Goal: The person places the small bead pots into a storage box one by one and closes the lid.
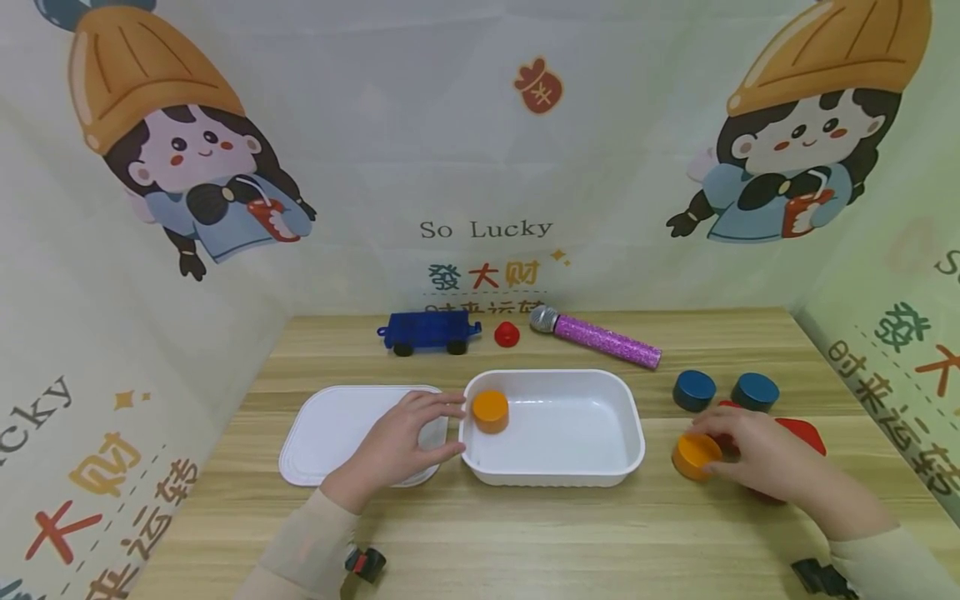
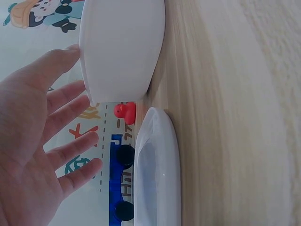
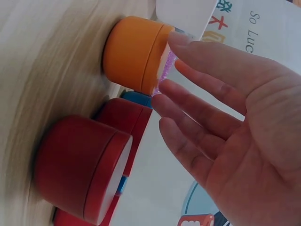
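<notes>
thumb and forefinger of the right hand point(image 1: 761, 448) curl about an orange tin point(image 1: 694, 457), pinching it near its rim, to the right of the white box point(image 1: 573, 429); i cannot tell whether it is lifted. the left hand point(image 1: 405, 440) is relaxed and holds nothing, its fingers spread at the box's left edge. a pale printed cloth point(image 1: 420, 108) hangs behind everything, and before it stretches a wood-grain table point(image 1: 570, 542). on that stands the box, with a second orange tin point(image 1: 490, 413) inside at its left end. to its left lies a white lid point(image 1: 333, 425), partly hidden by the left hand. a glittery purple microphone point(image 1: 607, 340) lies slantwise beyond the box, left of it a blue wagon point(image 1: 427, 331). two blue tins point(image 1: 694, 392) stand beyond the right hand; red tins point(image 3: 70, 167) sit beside it, partly hidden from the head camera. between wagon and microphone sits a small red duck point(image 1: 507, 335).
</notes>
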Tool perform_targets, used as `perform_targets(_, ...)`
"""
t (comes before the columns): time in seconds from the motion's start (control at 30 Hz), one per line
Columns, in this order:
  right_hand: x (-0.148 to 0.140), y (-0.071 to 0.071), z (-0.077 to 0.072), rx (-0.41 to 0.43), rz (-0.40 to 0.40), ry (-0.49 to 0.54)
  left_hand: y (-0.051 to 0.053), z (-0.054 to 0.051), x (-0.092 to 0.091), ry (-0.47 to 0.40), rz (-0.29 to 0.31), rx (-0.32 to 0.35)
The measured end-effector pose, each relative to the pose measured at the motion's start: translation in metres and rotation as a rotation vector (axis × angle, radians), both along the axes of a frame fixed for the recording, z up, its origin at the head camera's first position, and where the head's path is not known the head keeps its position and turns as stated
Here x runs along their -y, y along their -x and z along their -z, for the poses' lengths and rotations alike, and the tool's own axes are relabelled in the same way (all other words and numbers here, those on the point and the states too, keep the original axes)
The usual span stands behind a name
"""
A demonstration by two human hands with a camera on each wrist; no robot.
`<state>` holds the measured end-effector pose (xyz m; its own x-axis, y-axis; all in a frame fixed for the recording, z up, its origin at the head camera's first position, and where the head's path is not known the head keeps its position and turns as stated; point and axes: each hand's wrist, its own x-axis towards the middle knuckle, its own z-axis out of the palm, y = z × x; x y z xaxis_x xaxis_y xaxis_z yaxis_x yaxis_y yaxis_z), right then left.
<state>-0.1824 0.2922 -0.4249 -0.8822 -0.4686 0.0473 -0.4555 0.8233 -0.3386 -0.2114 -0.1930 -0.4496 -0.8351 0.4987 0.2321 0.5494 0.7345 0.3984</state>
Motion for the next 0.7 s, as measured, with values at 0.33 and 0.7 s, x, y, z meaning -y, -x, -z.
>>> perform_targets(0.33, -0.0006, -0.0008, 0.0080, 0.006, 0.017, -0.023, 0.0001, 0.0016, 0.0019, 0.010, -0.008, 0.008)
perform_targets(0.7, 0.0027, 0.0015, 0.0049, -0.038, 0.021, 0.032, -0.0012, 0.0026, 0.0035, -0.016, 0.001, 0.003)
